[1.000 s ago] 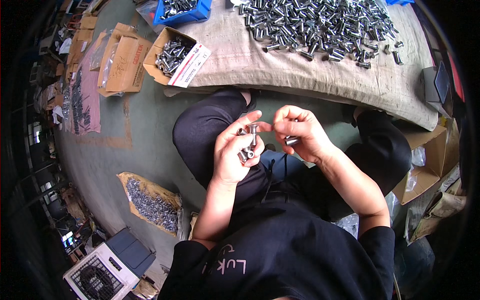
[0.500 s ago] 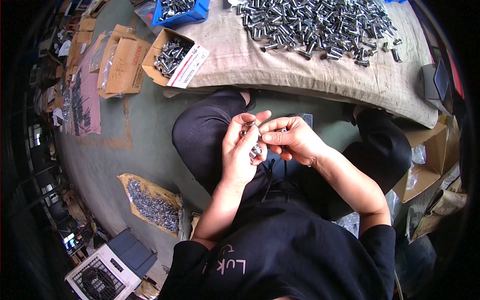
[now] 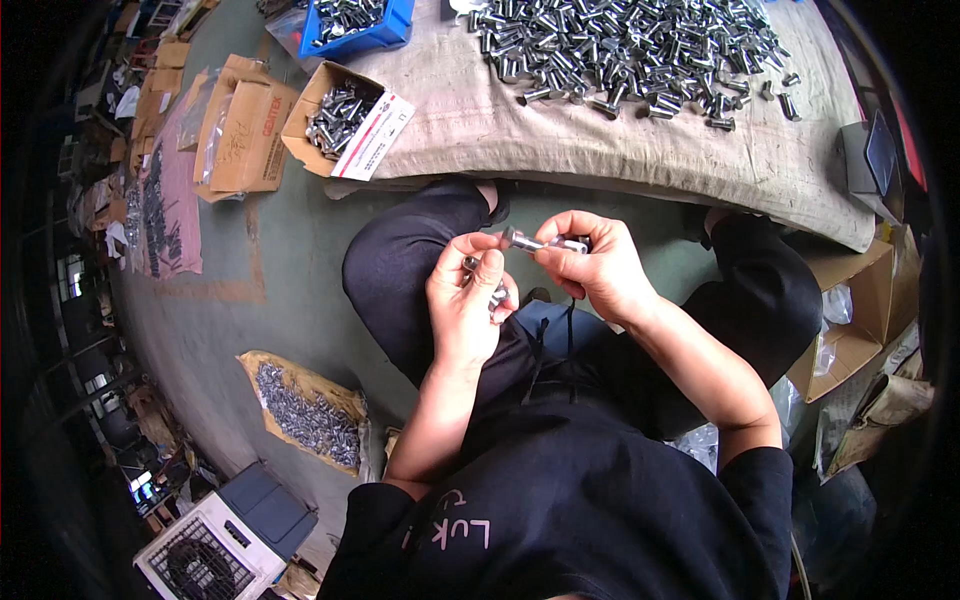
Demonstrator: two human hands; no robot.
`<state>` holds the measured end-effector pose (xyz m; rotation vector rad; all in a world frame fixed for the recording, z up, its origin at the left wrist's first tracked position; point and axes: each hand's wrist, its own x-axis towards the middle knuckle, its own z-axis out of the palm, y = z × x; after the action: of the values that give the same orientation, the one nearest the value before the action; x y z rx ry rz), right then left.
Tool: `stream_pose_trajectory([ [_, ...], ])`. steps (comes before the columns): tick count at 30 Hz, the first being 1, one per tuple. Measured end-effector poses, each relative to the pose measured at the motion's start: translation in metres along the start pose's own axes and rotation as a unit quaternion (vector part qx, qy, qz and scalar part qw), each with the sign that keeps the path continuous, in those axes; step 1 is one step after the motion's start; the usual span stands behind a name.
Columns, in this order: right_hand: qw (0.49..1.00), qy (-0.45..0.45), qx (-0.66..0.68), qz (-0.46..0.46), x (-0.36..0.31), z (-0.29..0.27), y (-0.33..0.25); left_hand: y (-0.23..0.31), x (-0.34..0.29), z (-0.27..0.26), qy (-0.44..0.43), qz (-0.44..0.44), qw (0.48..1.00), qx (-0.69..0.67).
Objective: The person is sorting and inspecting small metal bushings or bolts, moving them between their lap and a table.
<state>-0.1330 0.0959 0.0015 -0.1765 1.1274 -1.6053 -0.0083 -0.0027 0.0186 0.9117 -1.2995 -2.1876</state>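
Note:
My right hand (image 3: pixel 608 268) pinches a shiny metal pin (image 3: pixel 522 240) with a wide flat head; the head points left, close to my left fingertips. Another metal piece (image 3: pixel 572 243) shows between the fingers of that hand. Curled around several similar metal pins (image 3: pixel 497 297) is my left hand (image 3: pixel 463 315), its thumb lying over them; part of them is hidden by the fingers. Both hands are raised between my knees, in front of a low surface covered with beige cloth (image 3: pixel 450 135). A large heap of the same headed pins (image 3: pixel 630 55) lies on that cloth.
At the cloth's left end stand a blue bin (image 3: pixel 385 38) and an open carton (image 3: pixel 300 125), both holding pins. An opened brown box (image 3: pixel 245 135) stands farther left. On the floor are a tray of small metal parts (image 3: pixel 310 415) and a fan unit (image 3: pixel 215 545). A cardboard box (image 3: pixel 850 350) sits right.
My hands have moved apart; the right rose slightly and the left shifted left. The pin in my right fingers now shows clearly between the hands.

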Motion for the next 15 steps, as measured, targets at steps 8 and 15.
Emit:
stream_pose_trajectory([
  [8, 0.96, 0.023, -0.174, -0.219, -0.001, 0.004, 0.006, 0.009, 0.0, 0.002, 0.009, -0.052, 0.998, 0.018],
  [15, 0.999, -0.013, -0.036, -0.03, -0.005, 0.002, 0.001, 0.01, -0.001, -0.003, -0.006, -0.02, 0.999, 0.037],
])
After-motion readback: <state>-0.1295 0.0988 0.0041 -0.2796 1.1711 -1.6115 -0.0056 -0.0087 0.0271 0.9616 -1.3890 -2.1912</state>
